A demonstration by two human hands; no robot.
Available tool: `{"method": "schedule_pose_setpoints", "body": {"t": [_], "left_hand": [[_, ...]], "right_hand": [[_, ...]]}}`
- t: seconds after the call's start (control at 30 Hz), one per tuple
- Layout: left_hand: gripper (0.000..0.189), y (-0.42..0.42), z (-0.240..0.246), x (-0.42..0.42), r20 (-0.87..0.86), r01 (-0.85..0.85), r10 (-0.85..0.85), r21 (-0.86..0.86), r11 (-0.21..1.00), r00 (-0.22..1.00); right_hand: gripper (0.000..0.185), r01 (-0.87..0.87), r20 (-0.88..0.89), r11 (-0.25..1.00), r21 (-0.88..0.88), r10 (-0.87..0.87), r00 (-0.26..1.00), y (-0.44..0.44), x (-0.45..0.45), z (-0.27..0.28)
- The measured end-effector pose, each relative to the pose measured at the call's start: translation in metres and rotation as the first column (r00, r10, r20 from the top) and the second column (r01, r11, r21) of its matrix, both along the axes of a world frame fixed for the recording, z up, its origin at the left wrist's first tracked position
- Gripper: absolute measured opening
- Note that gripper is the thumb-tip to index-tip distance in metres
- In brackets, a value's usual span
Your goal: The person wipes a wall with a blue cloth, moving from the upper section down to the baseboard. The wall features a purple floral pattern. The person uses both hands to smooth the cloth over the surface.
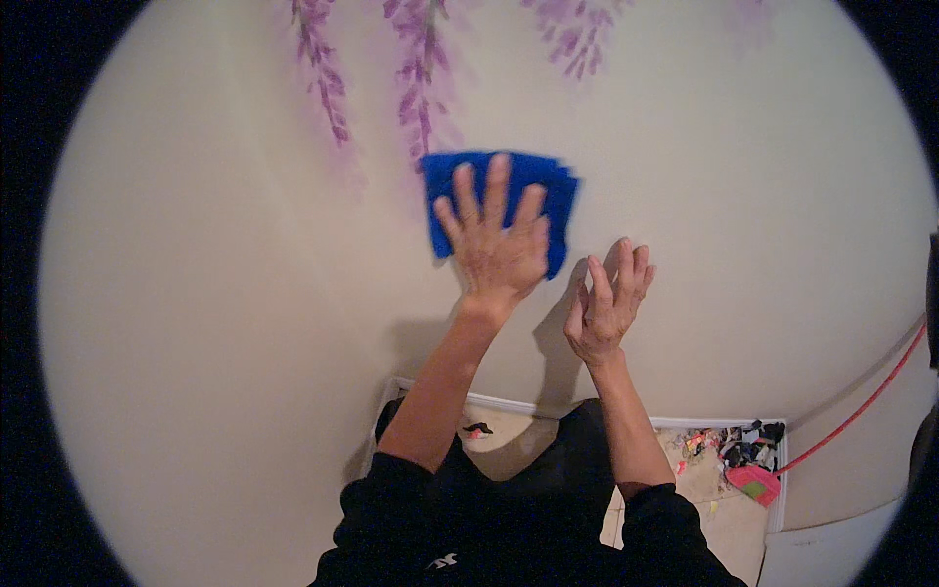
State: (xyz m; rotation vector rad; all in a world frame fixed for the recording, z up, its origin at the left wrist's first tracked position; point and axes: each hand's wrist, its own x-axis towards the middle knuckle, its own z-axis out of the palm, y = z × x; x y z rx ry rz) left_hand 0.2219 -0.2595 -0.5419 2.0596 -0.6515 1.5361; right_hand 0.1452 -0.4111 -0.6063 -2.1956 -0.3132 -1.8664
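Note:
A folded blue cloth (554, 213) lies flat against a pale painted wall (257, 293), just below a hanging spray of painted purple flowers (422, 95). My left hand (502, 246) presses on the cloth with its fingers spread, and its edges show around the hand. To the right and a little lower, my right hand (605, 312) is raised at the wall with its fingers apart and nothing in it. Whether its fingertips touch the wall cannot be told. Both forearms cast shadows on the wall.
White baseboard (506, 402) runs along the wall's foot. On the tiled floor at the lower right lies a heap of litter (748, 444), beside a pink broom head or dustpan (755, 484) with a red handle (858, 418) leaning right. A small dark scrap (478, 428) lies between my legs.

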Motion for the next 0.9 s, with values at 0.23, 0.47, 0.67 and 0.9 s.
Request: {"method": "schedule_pose_setpoints", "body": {"t": [0.23, 0.47, 0.67, 0.9], "left_hand": [[0.042, 0.008, -0.123, 0.002, -0.049, 0.032, -0.035, -0.057, 0.998, 0.998], [0.040, 0.023, -0.050, 0.013, -0.010, 0.071, -0.071, 0.076, 0.995, 0.997], [0.044, 0.073, -0.042, 0.036, 0.071, -0.064, 0.073, -0.125, 0.990, 0.995], [0.042, 0.073, -0.130, 0.020, -0.072, -0.037, 0.024, -0.190, 0.981, 0.997]], "right_hand": [[0.047, -0.016, -0.022, 0.999, -0.050, 0.015, 1.000, -0.001, 0.010, -0.023], [0.046, -0.001, -0.018, 0.999, -0.044, 0.000, 1.000, -0.010, 0.009, -0.026], [0.045, 0.026, 0.002, 1.000, -0.017, -0.026, 1.000, 0.011, 0.016, -0.021], [0.048, -0.007, -0.039, 0.999, -0.038, 0.005, 0.999, 0.024, 0.016, -0.014]]}}
